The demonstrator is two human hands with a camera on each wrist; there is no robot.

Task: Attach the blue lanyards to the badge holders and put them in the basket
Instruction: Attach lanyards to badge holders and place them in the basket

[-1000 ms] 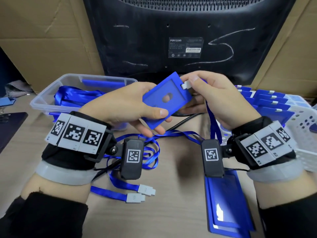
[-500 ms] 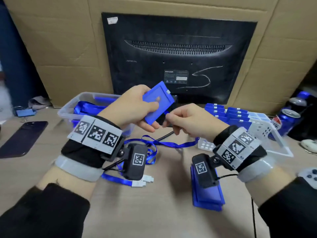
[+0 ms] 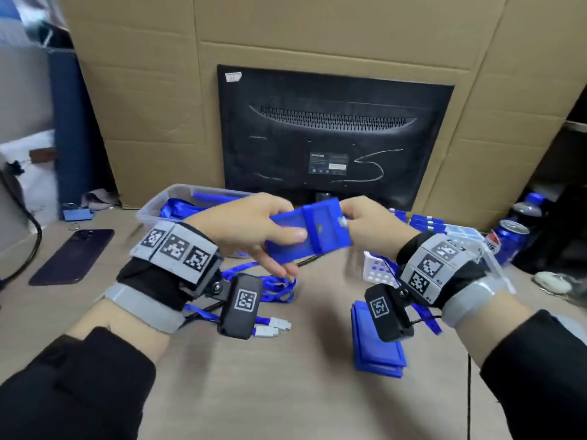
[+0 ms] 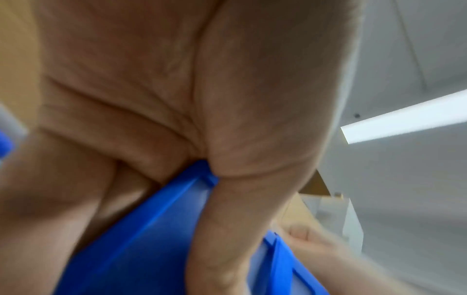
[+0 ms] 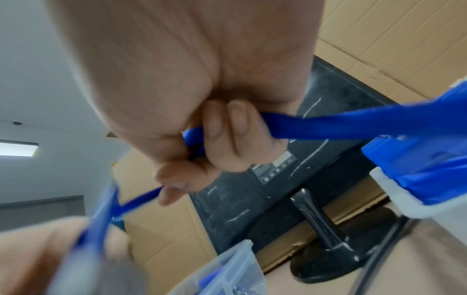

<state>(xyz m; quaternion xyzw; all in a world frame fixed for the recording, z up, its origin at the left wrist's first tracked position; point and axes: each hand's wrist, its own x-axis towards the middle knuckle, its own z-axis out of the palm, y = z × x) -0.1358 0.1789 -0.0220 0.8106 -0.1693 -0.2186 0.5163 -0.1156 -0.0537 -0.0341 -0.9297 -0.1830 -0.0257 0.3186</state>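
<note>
While the left hand (image 3: 254, 227) gripped the badge holder (image 3: 309, 233) above the table, right hand (image 3: 371, 228) fingers curled round the blue lanyard (image 5: 341, 127); attachment looked finished, so transfer to the white basket (image 3: 378, 271), right, probably followed.
</note>
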